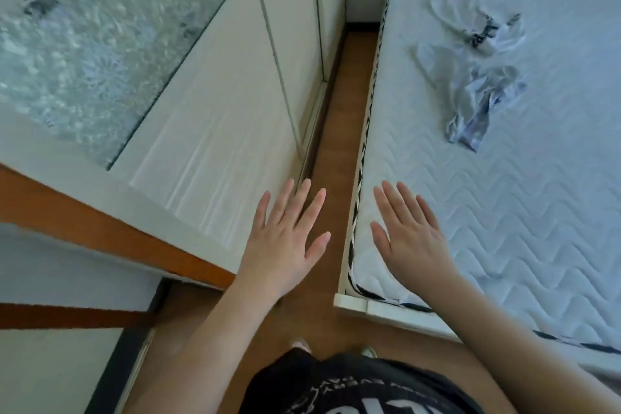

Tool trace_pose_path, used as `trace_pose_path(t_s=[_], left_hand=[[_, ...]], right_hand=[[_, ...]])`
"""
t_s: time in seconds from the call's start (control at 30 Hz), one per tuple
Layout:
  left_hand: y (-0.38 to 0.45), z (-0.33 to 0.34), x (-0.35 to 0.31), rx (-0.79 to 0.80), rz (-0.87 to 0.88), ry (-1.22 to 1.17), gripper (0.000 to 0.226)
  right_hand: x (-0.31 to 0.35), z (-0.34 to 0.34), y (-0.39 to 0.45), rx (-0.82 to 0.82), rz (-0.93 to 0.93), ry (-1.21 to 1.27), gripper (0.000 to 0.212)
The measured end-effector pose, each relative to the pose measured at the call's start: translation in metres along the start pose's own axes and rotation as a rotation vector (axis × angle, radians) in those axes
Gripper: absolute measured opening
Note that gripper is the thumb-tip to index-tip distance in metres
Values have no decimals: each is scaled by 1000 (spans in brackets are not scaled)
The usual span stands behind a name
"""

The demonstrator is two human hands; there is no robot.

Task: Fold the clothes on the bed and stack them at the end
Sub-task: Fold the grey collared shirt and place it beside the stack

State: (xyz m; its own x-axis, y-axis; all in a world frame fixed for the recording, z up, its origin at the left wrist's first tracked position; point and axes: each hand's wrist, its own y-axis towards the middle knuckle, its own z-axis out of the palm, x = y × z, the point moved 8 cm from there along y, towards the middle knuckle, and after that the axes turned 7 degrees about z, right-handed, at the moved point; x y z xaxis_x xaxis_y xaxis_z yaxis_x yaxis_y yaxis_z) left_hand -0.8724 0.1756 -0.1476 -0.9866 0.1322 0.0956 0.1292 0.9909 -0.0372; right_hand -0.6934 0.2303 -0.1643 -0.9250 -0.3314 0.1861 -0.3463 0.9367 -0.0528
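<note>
Brown floor (pixel 339 131) (white wardrobe (pixel 215 131) beside)

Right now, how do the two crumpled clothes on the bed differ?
The far garment looks white with a dark printed patch; the near garment looks grey-blue with faint stripes at its lower end. The far one lies nearer the head of the mattress; the near one trails toward the person. Both are unfolded, lie close together, and neither the left hand nor the right hand touches them.
</note>
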Motion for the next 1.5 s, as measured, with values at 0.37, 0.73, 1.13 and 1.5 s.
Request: trace_pose_path(t_s=[0.37, 0.73, 1.13, 1.5], left_hand=[[184, -5, -67, -40, 642, -28, 67], [234, -16, -147, -51, 1034, 34, 67], [276, -46, -207, -98, 1287, 59, 67], [354, -1, -225, -17, 1518, -6, 67]], right_hand=[[-77, -22, 19, -131, 618, 29, 60], [-122, -18, -33, -197, 1023, 73, 60], [-164, -9, -45, -207, 1204, 194, 61], [-169, 1, 27, -203, 1473, 124, 61]])
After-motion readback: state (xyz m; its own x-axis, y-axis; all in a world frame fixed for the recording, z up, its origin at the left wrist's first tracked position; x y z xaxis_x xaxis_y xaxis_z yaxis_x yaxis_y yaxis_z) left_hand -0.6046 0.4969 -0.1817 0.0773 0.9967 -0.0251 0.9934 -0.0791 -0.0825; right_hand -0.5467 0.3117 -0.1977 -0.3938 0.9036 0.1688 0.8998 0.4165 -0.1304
